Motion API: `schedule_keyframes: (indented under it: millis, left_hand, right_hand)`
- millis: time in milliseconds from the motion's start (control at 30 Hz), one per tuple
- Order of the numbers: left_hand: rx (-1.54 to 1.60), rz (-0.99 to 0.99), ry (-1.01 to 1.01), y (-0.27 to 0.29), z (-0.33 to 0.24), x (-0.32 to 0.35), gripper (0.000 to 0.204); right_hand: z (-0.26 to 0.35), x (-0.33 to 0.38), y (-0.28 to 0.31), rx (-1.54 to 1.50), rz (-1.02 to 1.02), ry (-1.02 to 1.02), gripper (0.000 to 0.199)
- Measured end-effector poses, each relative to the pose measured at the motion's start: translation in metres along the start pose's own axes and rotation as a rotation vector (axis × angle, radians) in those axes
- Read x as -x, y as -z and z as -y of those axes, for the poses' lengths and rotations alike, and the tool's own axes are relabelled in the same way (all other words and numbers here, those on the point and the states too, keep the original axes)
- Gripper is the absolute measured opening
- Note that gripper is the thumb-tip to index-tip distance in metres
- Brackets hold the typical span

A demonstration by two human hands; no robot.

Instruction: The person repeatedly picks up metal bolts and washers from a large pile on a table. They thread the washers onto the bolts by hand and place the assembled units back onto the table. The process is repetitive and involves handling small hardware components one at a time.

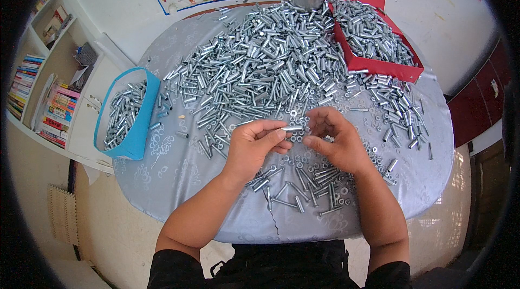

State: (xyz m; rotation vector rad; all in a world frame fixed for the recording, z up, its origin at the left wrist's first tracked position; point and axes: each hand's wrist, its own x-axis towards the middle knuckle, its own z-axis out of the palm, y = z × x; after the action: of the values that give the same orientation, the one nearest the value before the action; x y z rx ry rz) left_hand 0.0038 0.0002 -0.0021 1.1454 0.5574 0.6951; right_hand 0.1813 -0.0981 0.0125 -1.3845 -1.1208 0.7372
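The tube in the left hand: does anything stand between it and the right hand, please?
Nothing visible does. The left hand holds the tube, its free end toward the right hand; only a narrow gap shows between them.

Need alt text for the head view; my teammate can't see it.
The left hand pinches a silvery metal cylinder, the right hand open near its end, above a cloth-covered table. Beyond spreads a large heap of metal parts, between a blue box on the left and a red box on the right, both holding more.
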Motion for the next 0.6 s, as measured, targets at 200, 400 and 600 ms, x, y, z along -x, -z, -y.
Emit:
schedule_keyframes:
  millis: [200, 400, 600]
  left_hand:
    - [0.004, 0.008, -0.009, -0.001, 0.000, 0.000, 0.022]
    - [-0.028, 0.010, -0.009, -0.001, -0.001, 0.000, 0.022]
    - [-0.018, 0.000, -0.009, -0.001, -0.001, 0.001, 0.022]
  right_hand:
    - [-0.009, 0.001, 0.011, 0.061, 0.094, -0.058, 0.023]
    - [-0.005, 0.000, 0.017, 0.100, 0.162, -0.215, 0.020]
    - [-0.007, 0.000, 0.013, 0.187, 0.117, 0.014, 0.016]
